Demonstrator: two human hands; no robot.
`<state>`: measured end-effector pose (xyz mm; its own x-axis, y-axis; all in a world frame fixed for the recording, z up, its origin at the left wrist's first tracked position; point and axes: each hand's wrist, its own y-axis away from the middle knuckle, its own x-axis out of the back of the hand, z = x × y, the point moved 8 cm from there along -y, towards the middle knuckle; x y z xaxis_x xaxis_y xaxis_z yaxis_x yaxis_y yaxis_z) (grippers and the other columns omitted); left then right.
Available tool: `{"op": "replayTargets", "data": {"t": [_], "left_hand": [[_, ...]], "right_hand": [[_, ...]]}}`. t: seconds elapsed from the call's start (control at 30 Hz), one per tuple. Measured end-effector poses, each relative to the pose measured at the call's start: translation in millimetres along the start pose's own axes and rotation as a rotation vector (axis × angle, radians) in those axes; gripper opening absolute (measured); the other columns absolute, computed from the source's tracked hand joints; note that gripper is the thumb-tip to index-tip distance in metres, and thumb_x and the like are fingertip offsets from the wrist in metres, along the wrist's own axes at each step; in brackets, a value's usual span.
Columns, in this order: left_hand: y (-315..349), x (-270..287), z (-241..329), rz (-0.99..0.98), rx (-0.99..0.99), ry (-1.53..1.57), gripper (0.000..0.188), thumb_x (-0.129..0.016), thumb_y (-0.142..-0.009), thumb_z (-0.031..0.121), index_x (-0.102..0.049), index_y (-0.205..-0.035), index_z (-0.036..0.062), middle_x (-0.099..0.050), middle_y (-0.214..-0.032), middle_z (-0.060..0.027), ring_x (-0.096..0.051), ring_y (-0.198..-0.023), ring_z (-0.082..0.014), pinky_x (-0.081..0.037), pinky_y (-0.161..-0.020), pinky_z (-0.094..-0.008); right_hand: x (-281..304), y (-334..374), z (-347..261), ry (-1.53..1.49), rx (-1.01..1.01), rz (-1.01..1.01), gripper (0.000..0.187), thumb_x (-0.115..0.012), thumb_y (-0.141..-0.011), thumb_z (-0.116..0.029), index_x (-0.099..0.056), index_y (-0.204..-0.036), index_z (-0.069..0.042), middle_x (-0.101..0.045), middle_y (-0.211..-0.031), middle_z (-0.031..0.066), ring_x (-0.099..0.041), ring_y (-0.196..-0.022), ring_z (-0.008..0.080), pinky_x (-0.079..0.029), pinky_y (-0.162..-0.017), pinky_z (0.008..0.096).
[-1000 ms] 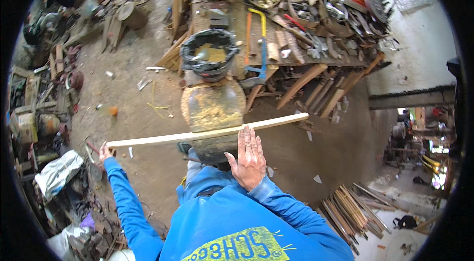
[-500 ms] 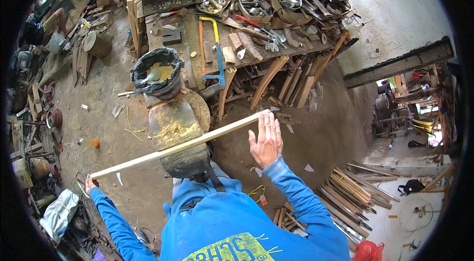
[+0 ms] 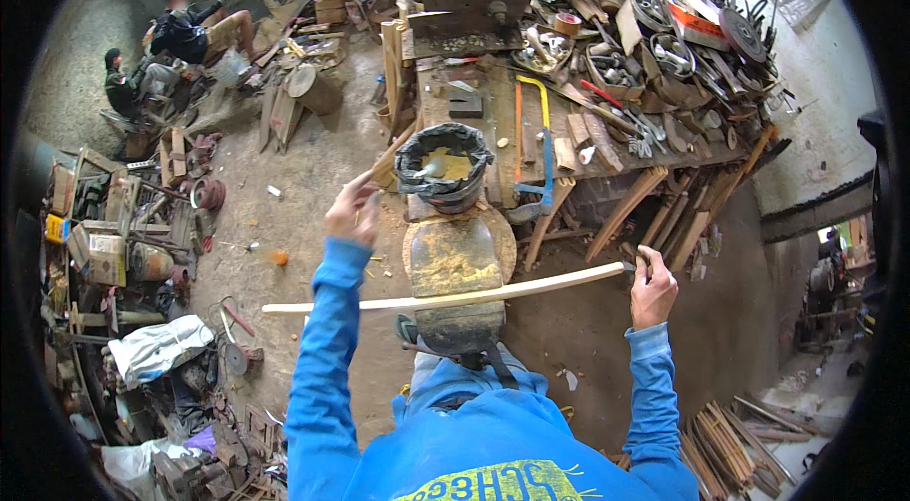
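Observation:
A long, pale, slightly curved wooden strip (image 3: 531, 286) lies across the sawdust-covered block (image 3: 455, 259) in front of my body. My left hand (image 3: 353, 212) is raised left of the black-lined bucket (image 3: 444, 164), off the strip. Its fingers are blurred beside a brown piece of wood (image 3: 394, 154), and I cannot tell whether they hold it. My right hand (image 3: 654, 288) is closed just past the strip's right end. A small dark thing shows at its fingertips, its kind unclear. Yellowish dust and a rounded pale object lie in the bucket.
The cluttered workbench (image 3: 597, 141) ahead bears a yellow-and-blue hacksaw (image 3: 545, 136), tools and wood scraps. Two people (image 3: 194, 32) sit at the far left. A white sack (image 3: 161, 349) lies on the left; wooden strips (image 3: 725, 449) are piled at the lower right.
My left hand has left the strip's left end and come up near the bucket. My right hand has gone from flat to closed. The strip lies more level, and the view has swung left.

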<state>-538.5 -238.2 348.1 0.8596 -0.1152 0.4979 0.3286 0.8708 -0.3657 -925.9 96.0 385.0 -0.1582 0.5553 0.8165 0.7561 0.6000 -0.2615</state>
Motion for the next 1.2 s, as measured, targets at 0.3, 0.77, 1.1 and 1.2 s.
{"op": "replayTargets", "data": {"t": [0.3, 0.77, 1.1, 1.2], "left_hand": [[-47, -60, 58, -0.258, 0.052, -0.501, 0.03, -0.074, -0.073, 0.025, -0.071, -0.099, 0.0098, -0.062, -0.091, -0.0161, -0.061, -0.094, -0.0317, -0.05, -0.085, -0.0401], [-73, -78, 73, -0.114, 0.007, -0.501, 0.017, -0.078, -0.066, 0.02, -0.072, -0.075, 0.0079, -0.053, -0.096, -0.0129, -0.058, -0.094, -0.0309, -0.049, -0.084, -0.0398], [-39, -23, 184, 0.098, -0.375, 0.053, 0.017, -0.065, -0.071, 0.0, -0.05, -0.079, 0.0044, -0.067, -0.083, -0.0076, -0.059, -0.072, -0.0125, -0.049, -0.068, -0.0282], [12, -26, 201, -0.017, -0.187, 0.236, 0.015, -0.068, -0.073, 0.002, -0.053, -0.078, 0.0027, -0.066, -0.076, -0.0118, -0.065, -0.066, -0.0185, -0.053, -0.064, -0.0303]], "right_hand": [[-6, 14, -37, -0.148, -0.226, -0.192, 0.023, -0.066, -0.091, -0.021, -0.063, -0.083, 0.001, -0.064, -0.079, 0.0119, -0.062, -0.065, 0.0224, -0.047, -0.058, 0.0379], [-23, 16, -82, -0.392, 0.017, -0.068, 0.018, -0.062, -0.092, -0.008, -0.067, -0.109, -0.007, -0.071, -0.098, 0.0138, -0.069, -0.085, 0.0234, -0.051, -0.073, 0.0341], [-23, 42, -134, -0.85, 0.186, -0.128, 0.046, -0.061, -0.094, -0.012, -0.046, -0.136, -0.002, -0.047, -0.142, 0.0201, -0.055, -0.124, 0.0313, -0.054, -0.092, 0.0408], [-35, 70, -165, -0.878, 0.236, -0.248, 0.061, -0.063, -0.093, -0.015, -0.031, -0.143, 0.0, -0.039, -0.146, 0.0221, -0.048, -0.128, 0.0348, -0.051, -0.098, 0.0442]]}}
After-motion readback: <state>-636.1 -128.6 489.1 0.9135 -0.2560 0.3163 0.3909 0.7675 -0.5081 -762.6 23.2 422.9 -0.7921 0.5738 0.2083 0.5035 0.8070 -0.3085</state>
